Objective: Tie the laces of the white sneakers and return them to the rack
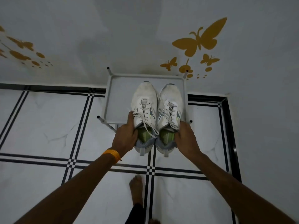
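Two white sneakers with grey heels and green insoles are held side by side above the white rack (pixel 113 97), toes pointing to the wall. My left hand (pixel 127 135) grips the collar of the left sneaker (pixel 144 102). My right hand (pixel 186 136) grips the collar of the right sneaker (pixel 171 104). Their white laces hang loose and untied over the tongues. The heels stick out past the rack's front edge, over the floor.
The rack stands against a white wall with yellow butterfly stickers (pixel 202 39). Four short posts rise at its corners. The floor is white marble tile with black stripe lines (pixel 150 172). My bare foot (pixel 136 186) stands on the floor below the sneakers.
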Demonstrator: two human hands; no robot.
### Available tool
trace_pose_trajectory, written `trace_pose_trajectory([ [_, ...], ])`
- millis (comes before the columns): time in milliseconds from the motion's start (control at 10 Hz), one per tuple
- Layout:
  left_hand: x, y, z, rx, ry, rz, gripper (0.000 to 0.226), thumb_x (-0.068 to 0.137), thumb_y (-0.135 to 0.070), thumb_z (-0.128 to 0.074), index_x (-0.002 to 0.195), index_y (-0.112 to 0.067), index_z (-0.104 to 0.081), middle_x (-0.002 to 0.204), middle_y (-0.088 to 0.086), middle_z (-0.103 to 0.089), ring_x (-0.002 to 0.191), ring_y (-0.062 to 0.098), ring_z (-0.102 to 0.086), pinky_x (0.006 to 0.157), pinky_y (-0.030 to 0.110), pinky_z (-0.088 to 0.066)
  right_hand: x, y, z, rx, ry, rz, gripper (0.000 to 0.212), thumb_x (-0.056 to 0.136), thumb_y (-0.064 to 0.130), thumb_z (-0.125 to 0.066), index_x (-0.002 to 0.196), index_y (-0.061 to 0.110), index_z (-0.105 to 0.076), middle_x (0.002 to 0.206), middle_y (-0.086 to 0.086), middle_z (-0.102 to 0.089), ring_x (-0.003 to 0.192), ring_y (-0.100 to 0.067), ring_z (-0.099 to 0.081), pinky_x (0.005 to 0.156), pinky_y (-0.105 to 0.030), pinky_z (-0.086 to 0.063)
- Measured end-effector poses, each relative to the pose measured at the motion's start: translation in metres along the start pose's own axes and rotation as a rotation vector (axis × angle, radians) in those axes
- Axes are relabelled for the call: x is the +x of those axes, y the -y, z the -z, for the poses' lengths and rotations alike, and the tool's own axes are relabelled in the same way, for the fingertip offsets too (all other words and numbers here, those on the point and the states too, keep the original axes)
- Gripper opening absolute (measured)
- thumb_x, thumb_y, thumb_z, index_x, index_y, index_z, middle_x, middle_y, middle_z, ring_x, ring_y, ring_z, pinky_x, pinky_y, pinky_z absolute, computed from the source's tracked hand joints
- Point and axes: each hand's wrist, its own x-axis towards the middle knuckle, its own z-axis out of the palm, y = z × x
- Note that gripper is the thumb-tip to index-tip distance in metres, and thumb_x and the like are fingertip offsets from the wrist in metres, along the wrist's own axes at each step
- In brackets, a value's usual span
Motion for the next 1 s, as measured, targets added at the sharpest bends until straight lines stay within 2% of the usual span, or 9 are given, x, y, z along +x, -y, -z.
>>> trace_pose_trajectory([
  [100,0.050,0.017,-0.001,-0.001,0.020,0.007,0.070,0.096,-0.016,-0.047,0.153,-0.014,-0.008,0.100,0.020,-0.071,0.080,0.035,-0.069,0.077,0.046,-0.059,0.052,0.002,-0.013,0.000,0.035,-0.020,0.026,0.093,-0.001,-0.043,0.118,-0.003,-0.049,0.114,-0.021,-0.051,0.099,-0.034,-0.055,0.082,-0.043,-0.050],
  [200,0.099,0.035,-0.008,0.051,0.046,0.001,0.070,0.095,-0.015,-0.048,0.153,-0.010,-0.009,0.097,0.021,-0.071,0.078,0.037,-0.067,0.075,0.043,-0.056,0.105,0.000,-0.030,-0.028,0.043,-0.057,0.023,0.093,-0.001,-0.044,0.114,-0.004,-0.051,0.112,-0.023,-0.052,0.099,-0.035,-0.055,0.081,-0.041,-0.047],
  [400,0.179,0.073,-0.034,0.005,0.087,0.038,0.070,0.095,-0.017,-0.046,0.153,-0.013,-0.007,0.103,0.021,-0.071,0.084,0.038,-0.069,0.080,0.050,-0.057,0.190,-0.007,-0.063,-0.061,0.102,-0.126,0.026,0.093,0.002,-0.046,0.117,-0.003,-0.050,0.115,-0.023,-0.053,0.103,-0.035,-0.055,0.086,-0.041,-0.047],
  [600,0.224,0.099,-0.058,0.030,0.121,0.073,0.069,0.095,-0.018,-0.046,0.153,-0.013,-0.009,0.101,0.021,-0.070,0.084,0.038,-0.068,0.080,0.048,-0.057,0.236,-0.034,-0.093,-0.071,0.135,-0.082,0.024,0.091,0.000,-0.048,0.114,-0.003,-0.053,0.112,-0.024,-0.054,0.100,-0.037,-0.055,0.084,-0.039,-0.046],
  [700,0.228,0.104,-0.061,0.026,0.112,0.060,0.068,0.095,-0.017,-0.047,0.153,-0.011,-0.010,0.101,0.022,-0.070,0.083,0.039,-0.068,0.079,0.049,-0.057,0.236,-0.036,-0.098,-0.080,0.131,-0.086,0.026,0.091,0.002,-0.048,0.117,-0.003,-0.051,0.113,-0.023,-0.053,0.100,-0.035,-0.055,0.085,-0.043,-0.049],
  [800,0.229,0.101,-0.059,0.052,0.172,0.097,0.070,0.096,-0.019,-0.047,0.153,-0.010,-0.008,0.100,0.022,-0.070,0.082,0.038,-0.068,0.080,0.049,-0.057,0.237,-0.036,-0.097,-0.104,0.154,-0.081,0.027,0.093,0.007,-0.049,0.119,-0.001,-0.049,0.114,-0.022,-0.053,0.101,-0.035,-0.056,0.086,-0.042,-0.049],
  [900,0.232,0.086,-0.046,0.180,0.259,0.149,0.070,0.097,-0.033,-0.045,0.152,-0.011,-0.009,0.097,0.020,-0.071,0.080,0.035,-0.067,0.077,0.046,-0.057,0.239,-0.023,-0.079,-0.171,0.301,-0.153,0.034,0.093,0.026,-0.051,0.120,0.006,-0.048,0.114,-0.018,-0.053,0.101,-0.034,-0.057,0.085,-0.046,-0.051],
  [1000,0.234,0.070,-0.031,0.418,0.138,0.168,0.068,0.094,-0.051,-0.038,0.148,-0.012,-0.023,0.096,0.014,-0.071,0.082,0.030,-0.066,0.082,0.043,-0.053,0.241,-0.007,-0.055,-0.285,0.200,-0.150,0.055,0.090,0.046,-0.049,0.131,0.010,-0.040,0.126,-0.016,-0.048,0.108,-0.036,-0.055,0.085,-0.046,-0.051],
])
